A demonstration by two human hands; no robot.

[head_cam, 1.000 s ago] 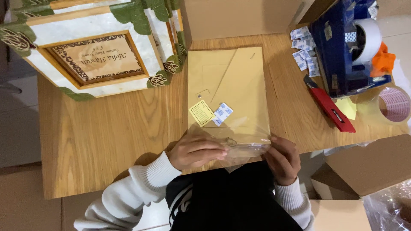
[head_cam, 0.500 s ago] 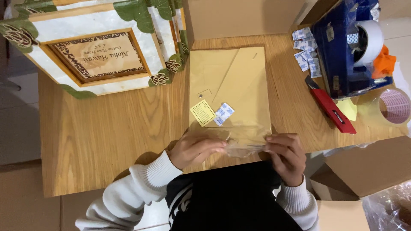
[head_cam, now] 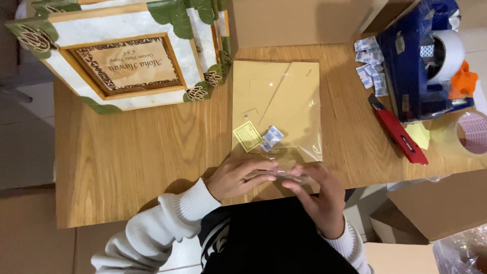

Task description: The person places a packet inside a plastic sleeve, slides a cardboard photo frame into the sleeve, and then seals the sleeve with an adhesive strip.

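Observation:
A tan cardboard panel sealed in a clear plastic bag [head_cam: 284,101] lies flat on the wooden table [head_cam: 127,167]. Inside the bag sit a small yellow square card [head_cam: 247,136] and a small white-and-blue packet [head_cam: 271,138]. My left hand [head_cam: 238,176] and my right hand [head_cam: 319,200] meet at the bag's near edge, both pinching the crumpled clear plastic flap [head_cam: 281,172] by the table's front edge. White sleeves cover both my wrists.
A white picture frame with green leaf trim [head_cam: 122,56] lies at the far left. A blue tape dispenser with a white roll [head_cam: 426,56], several white packets [head_cam: 370,66], a red box cutter [head_cam: 401,134], a clear tape roll [head_cam: 469,134] and cardboard boxes [head_cam: 441,203] stand to the right.
My right hand has shifted left along the bag's near edge toward my left hand. The left hand has stayed on the flap, and the bag has not moved.

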